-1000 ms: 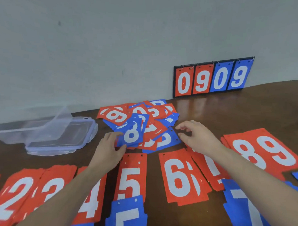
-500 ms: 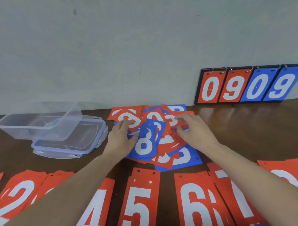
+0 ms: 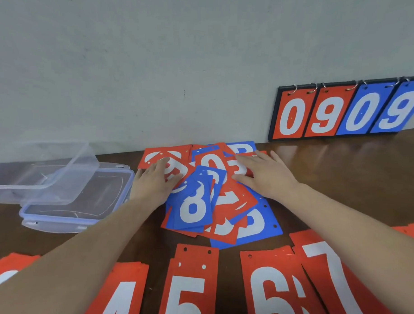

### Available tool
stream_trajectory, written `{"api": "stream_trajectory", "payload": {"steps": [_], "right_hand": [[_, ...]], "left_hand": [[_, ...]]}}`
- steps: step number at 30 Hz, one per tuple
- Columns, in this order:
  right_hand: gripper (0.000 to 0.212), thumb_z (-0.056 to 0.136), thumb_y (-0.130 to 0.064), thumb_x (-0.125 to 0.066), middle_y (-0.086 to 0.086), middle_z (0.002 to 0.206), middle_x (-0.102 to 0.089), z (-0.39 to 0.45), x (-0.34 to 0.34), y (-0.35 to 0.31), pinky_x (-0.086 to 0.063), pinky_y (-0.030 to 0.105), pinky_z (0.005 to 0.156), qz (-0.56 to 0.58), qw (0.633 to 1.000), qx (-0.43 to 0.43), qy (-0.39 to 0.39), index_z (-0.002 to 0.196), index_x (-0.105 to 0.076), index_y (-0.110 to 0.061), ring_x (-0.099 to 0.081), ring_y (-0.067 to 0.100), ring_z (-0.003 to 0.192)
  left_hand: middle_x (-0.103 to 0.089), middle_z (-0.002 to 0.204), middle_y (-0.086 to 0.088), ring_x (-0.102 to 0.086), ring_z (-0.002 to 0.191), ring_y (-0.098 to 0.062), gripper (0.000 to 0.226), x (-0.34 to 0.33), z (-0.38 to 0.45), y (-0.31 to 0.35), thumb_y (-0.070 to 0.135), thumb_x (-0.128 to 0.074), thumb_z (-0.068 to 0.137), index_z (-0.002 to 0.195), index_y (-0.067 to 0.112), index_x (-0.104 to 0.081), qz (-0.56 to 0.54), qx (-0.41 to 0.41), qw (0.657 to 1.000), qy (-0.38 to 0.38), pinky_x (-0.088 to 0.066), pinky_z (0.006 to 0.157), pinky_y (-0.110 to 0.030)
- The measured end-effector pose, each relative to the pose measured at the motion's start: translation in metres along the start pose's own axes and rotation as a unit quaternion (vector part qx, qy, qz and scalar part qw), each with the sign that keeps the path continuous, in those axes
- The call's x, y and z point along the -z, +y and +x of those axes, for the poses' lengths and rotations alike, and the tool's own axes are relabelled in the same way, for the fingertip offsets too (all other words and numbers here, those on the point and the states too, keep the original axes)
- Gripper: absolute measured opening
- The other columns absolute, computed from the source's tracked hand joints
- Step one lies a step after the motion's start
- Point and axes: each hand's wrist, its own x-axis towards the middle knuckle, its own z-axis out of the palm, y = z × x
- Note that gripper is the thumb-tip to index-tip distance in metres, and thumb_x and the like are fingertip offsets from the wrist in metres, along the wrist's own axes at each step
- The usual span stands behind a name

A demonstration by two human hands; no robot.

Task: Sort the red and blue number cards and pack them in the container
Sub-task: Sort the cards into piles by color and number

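Observation:
A jumbled heap of red and blue number cards (image 3: 225, 204) lies at the middle of the brown table, a blue 8 card (image 3: 192, 208) on top at the front. My left hand (image 3: 153, 183) rests flat on the heap's left side, over a red card (image 3: 154, 158). My right hand (image 3: 264, 175) lies with straight fingers on the red cards at the heap's far right. A clear plastic container (image 3: 39, 172) stands tilted at the left, leaning on its lid (image 3: 82, 209).
Sorted red stacks lie along the near edge: a 4 (image 3: 121, 292), a 5 (image 3: 192, 285), a 6 (image 3: 271, 290), a 7 (image 3: 333, 278). A scoreboard (image 3: 343, 110) reading 0909 leans against the wall at the back right.
Both hands moved farther back over the heap, from its near edge to its far side. The view shifted left and closer.

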Motion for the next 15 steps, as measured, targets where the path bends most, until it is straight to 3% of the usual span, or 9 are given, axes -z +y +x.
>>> {"api": "stream_trajectory", "payload": {"steps": [5, 9, 12, 15], "right_hand": [[0.069, 0.094, -0.068, -0.044, -0.009, 0.153, -0.045, -0.014, -0.001, 0.001, -0.015, 0.042, 0.122, 0.028, 0.998, 0.015, 0.063, 0.155, -0.031, -0.037, -0.039, 0.013, 0.142], [0.059, 0.092, -0.059, -0.058, -0.009, 0.144, -0.055, -0.028, 0.003, 0.003, -0.038, 0.036, 0.109, 0.106, 0.989, -0.004, 0.1, 0.144, -0.049, -0.032, -0.053, 0.013, 0.127], [0.046, 0.089, -0.035, -0.074, -0.009, 0.126, -0.063, -0.035, 0.011, 0.008, -0.053, 0.026, 0.085, 0.286, 0.95, -0.061, 0.11, 0.132, -0.06, -0.028, -0.061, 0.009, 0.105], [0.044, 0.09, -0.017, -0.074, -0.005, 0.123, -0.063, -0.04, 0.021, 0.016, -0.052, 0.019, 0.075, 0.396, 0.901, -0.119, 0.129, 0.132, -0.06, -0.023, -0.062, 0.012, 0.106]], "left_hand": [[-0.051, 0.148, -0.003, -0.051, 0.132, -0.028, 0.065, 0.003, -0.002, -0.002, 0.055, -0.056, 0.095, 0.15, 0.026, -0.036, -0.036, 0.002, 0.999, 0.006, -0.048, 0.103, -0.044], [-0.058, 0.138, -0.005, -0.058, 0.121, -0.025, 0.061, 0.004, -0.007, -0.002, 0.053, -0.061, 0.093, 0.146, 0.029, -0.043, -0.072, 0.003, 0.997, 0.03, -0.053, 0.092, -0.039], [-0.059, 0.131, -0.01, -0.055, 0.12, -0.029, 0.058, 0.013, -0.009, 0.001, 0.052, -0.066, 0.089, 0.141, 0.03, -0.05, -0.075, 0.01, 0.995, 0.06, -0.047, 0.096, -0.04], [-0.062, 0.128, -0.006, -0.052, 0.121, -0.029, 0.055, 0.023, -0.013, 0.005, 0.051, -0.067, 0.089, 0.138, 0.033, -0.05, -0.087, 0.006, 0.993, 0.085, -0.042, 0.103, -0.043]]}}
